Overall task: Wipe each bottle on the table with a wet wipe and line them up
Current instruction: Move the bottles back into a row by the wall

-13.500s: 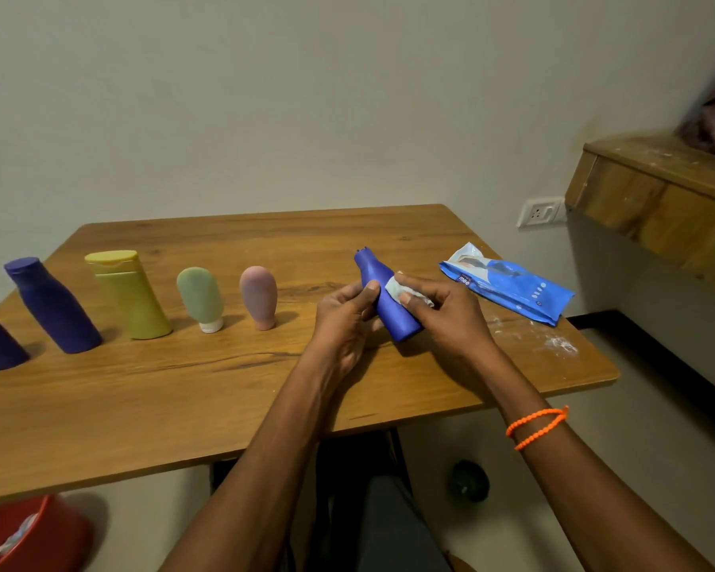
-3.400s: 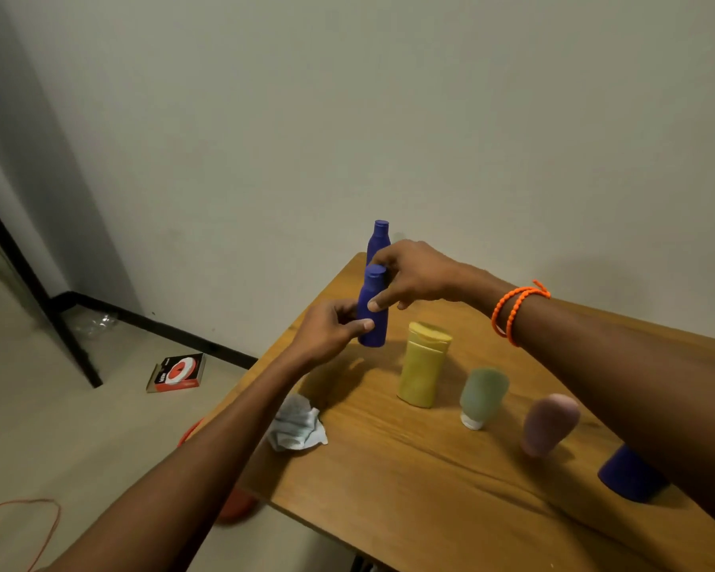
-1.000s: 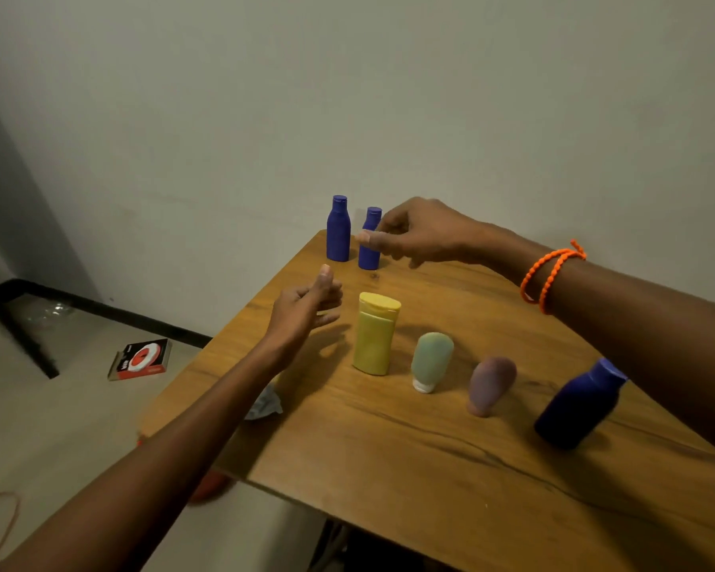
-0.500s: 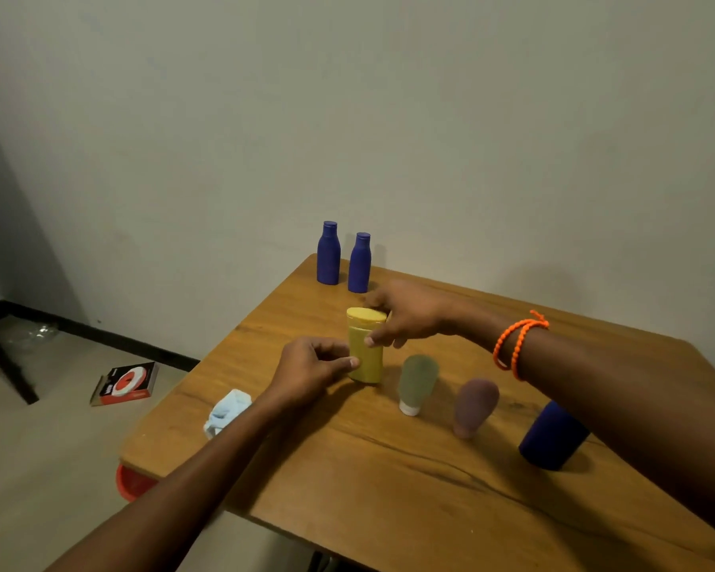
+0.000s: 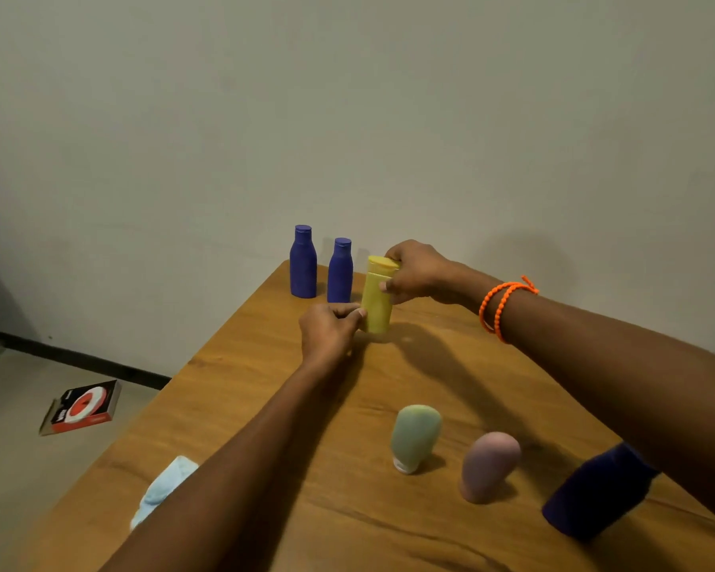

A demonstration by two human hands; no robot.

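Both hands hold the yellow bottle (image 5: 376, 299) upright near the table's far end. My right hand (image 5: 415, 272) grips it by the cap and upper body; my left hand (image 5: 331, 332) pinches its lower part. Just left of it, two blue bottles (image 5: 303, 262) (image 5: 340, 271) stand side by side by the wall. Nearer to me stand a pale green tube (image 5: 414, 436), a pink tube (image 5: 488, 466) and a third dark blue bottle (image 5: 595, 493), partly hidden by my right forearm. A crumpled wet wipe (image 5: 162, 489) lies at the table's left edge.
The wooden table (image 5: 389, 522) ends at the wall behind the blue bottles and drops off on the left. A red and black box (image 5: 81, 407) lies on the floor to the left. A black skirting strip (image 5: 71, 359) runs along the wall.
Both hands have carried the yellow bottle away from the green tube toward the far end, beside the two blue bottles. The view has tilted down and closer.
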